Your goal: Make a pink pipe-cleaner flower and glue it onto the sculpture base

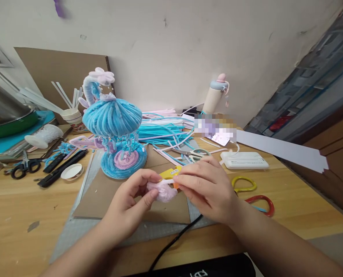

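Observation:
My left hand (131, 200) pinches a small pale pink fuzzy chenille-stem piece (164, 193) between thumb and fingers. Closed at the right, my right hand (210, 190) grips the thin pale end that runs from this piece; its fingertips hide the tip. Just behind the fingers lies a yellow tool with an orange part (169, 172), perhaps a glue gun, mostly covered by the hands. Brown cardboard (99, 202) lies under the hands. To the left rear stands a lamp-shaped blue and pink chenille ornament (112, 117) on a round coiled base.
Blue, white and pink chenille stems (162, 130) lie at the back. Pale-handled scissors (198, 154), red and yellow handled scissors (263, 202) and a white power bank (244, 160) are rightward. Black scissors (25, 167) and a spool (44, 135) sit left. A black cable (174, 240) runs in front.

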Tool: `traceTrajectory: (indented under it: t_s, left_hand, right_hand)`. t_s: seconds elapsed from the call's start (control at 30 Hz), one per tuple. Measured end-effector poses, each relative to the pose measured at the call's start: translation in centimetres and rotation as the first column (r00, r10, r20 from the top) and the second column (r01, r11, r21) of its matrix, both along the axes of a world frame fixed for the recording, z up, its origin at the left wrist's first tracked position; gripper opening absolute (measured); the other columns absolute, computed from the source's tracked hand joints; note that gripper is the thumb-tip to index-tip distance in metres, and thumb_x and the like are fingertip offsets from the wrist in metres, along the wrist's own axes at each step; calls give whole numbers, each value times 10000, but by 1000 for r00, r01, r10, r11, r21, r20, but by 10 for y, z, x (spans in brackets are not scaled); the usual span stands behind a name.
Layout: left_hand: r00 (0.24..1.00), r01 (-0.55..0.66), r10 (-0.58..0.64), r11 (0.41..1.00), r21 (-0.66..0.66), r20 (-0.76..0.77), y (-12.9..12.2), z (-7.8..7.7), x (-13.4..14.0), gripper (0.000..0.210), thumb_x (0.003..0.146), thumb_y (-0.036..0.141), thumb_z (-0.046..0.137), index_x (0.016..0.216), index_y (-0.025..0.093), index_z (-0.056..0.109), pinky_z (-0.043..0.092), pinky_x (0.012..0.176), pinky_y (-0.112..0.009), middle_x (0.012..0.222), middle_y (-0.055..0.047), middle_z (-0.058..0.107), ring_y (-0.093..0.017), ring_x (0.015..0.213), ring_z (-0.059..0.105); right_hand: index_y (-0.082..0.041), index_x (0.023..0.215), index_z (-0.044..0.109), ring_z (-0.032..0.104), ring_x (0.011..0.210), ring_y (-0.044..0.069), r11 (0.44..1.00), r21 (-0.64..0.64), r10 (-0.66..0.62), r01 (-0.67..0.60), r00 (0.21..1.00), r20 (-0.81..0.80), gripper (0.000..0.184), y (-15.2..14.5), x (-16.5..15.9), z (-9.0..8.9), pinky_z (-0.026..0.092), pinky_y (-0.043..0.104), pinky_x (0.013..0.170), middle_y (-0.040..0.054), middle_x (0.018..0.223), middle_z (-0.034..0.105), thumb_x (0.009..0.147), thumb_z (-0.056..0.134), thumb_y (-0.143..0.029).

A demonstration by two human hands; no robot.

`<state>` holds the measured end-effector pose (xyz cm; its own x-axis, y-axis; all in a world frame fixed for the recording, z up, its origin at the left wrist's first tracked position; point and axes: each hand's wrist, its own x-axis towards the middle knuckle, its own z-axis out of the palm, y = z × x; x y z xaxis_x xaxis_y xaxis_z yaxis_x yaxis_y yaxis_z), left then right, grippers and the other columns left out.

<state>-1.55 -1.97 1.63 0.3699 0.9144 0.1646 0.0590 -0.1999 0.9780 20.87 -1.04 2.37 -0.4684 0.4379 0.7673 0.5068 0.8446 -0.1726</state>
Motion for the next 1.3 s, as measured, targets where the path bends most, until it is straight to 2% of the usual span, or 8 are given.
traceTrajectory:
  t_s: [0.2, 0.37, 0.47, 0.63, 1.03, 1.3]
  left_hand:
    - [1000, -25, 25, 999, -37, 2, 1, -1, -2, 140, 911, 304, 602, 1035, 239, 596, 379, 524, -193, 858, 7, 608, -74, 599, 475]
    - [997, -53, 59, 992, -112, 54, 0, -1, -1, 155, 896, 336, 619, 1003, 226, 597, 370, 500, -184, 715, 29, 568, -79, 561, 460]
    - [994, -53, 66, 988, -148, 84, 1, 0, 0, 183, 880, 353, 636, 991, 212, 598, 367, 476, -182, 696, 25, 565, -81, 543, 457]
    - [994, -58, 70, 989, -134, 86, 4, 0, 2, 180, 874, 344, 644, 997, 216, 609, 383, 474, -176, 699, 23, 571, -80, 544, 466]
    - [997, -62, 67, 994, -90, 46, 1, -1, 1, 152, 890, 308, 627, 1004, 210, 605, 387, 482, -184, 702, 22, 568, -80, 544, 474]
    - [993, -118, 118, 993, -13, 13, 3, -2, 3, 195, 865, 286, 657, 1036, 213, 597, 389, 469, -198, 890, -35, 655, -103, 612, 560]
  right_hand:
    - [-164, 1027, 640, 664, 816, 179, 998, -61, -23, 18, 996, -91, 205, 1, -3, 1, 422, 355, 726, 62, 903, 738, 860, 597, -54]
    - [-214, 1014, 668, 641, 797, 170, 997, -51, -55, 54, 998, -20, 231, 0, -1, 1, 384, 361, 733, 34, 945, 736, 872, 565, -65]
    - [-226, 1022, 676, 637, 802, 160, 997, -59, -54, 54, 999, 6, 250, 0, 0, 2, 358, 361, 739, 16, 939, 734, 883, 546, -65]
    - [-202, 1038, 674, 640, 829, 169, 996, -90, -9, 9, 1000, -3, 281, 0, -2, 2, 345, 369, 752, 31, 972, 736, 866, 529, -33]
    - [-199, 1009, 651, 616, 845, 162, 994, -111, 5, -1, 1000, 30, 264, -1, -4, 1, 314, 365, 758, 24, 966, 733, 891, 471, -45]
    - [-203, 1015, 650, 614, 865, 161, 993, -114, -14, 20, 998, 56, 282, -2, -3, -1, 314, 368, 772, 44, 991, 665, 898, 437, -60]
